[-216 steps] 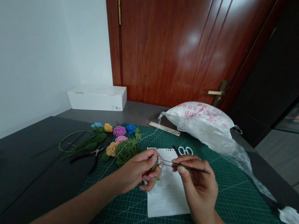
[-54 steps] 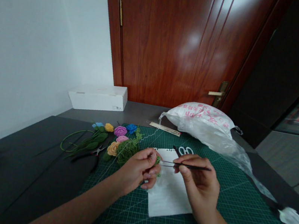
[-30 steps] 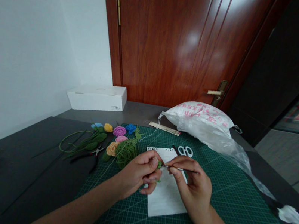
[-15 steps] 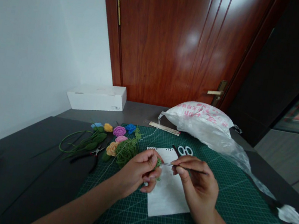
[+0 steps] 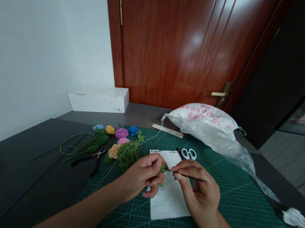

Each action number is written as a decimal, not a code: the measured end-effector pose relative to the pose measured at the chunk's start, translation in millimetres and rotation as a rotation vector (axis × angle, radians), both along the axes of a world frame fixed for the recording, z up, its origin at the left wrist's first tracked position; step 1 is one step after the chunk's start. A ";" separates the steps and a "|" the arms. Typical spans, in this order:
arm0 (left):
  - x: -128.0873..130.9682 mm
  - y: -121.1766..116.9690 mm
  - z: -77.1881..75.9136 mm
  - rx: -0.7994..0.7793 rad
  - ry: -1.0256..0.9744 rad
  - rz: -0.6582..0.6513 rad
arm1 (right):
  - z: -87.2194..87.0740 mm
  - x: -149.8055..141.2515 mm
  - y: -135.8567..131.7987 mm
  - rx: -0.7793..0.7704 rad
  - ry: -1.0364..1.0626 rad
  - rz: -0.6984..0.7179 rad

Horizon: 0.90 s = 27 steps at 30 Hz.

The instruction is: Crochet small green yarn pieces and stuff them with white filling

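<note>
My left hand [image 5: 142, 175] pinches a small green crocheted piece [image 5: 162, 169] between thumb and fingers. My right hand [image 5: 200, 187] holds a slim dark-handled crochet hook [image 5: 189, 177], its tip at the green piece and partly hidden by my fingers. A fine pale thread runs from my left hand past a ball of green yarn [image 5: 128, 155]. Both hands are above a white notepaper sheet [image 5: 170, 201] lying on a green cutting mat [image 5: 228, 218].
Crocheted roses [image 5: 122, 133] in several colours, leafy stems [image 5: 89, 144] and pliers [image 5: 95, 157] lie left of my hands. White-handled scissors [image 5: 188, 154], a ruler [image 5: 167, 130] and a plastic bag [image 5: 206, 118] sit beyond the paper. A white box [image 5: 98, 99] stands against the wall.
My right hand has moved slightly left and down, bringing the hook closer to the green piece. My left hand has stayed nearly still.
</note>
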<state>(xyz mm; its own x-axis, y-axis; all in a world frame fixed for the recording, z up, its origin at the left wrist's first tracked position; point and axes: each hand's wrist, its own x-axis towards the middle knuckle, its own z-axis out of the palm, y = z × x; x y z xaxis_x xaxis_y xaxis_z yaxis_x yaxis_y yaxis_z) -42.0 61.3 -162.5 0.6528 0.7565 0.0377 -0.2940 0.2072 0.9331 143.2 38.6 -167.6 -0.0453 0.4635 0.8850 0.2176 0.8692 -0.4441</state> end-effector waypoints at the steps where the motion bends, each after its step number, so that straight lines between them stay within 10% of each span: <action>1: 0.2 0.3 -0.9 0.007 0.010 -0.002 | 0.6 -0.2 0.3 0.015 -0.036 -0.002; 20: 2.4 -2.5 -6.6 0.271 -0.062 0.042 | 0.8 -5.8 11.3 -0.418 0.323 0.113; 27: 2.4 -0.5 -6.8 0.229 -0.052 0.054 | -1.6 -4.5 8.1 -0.292 0.281 0.077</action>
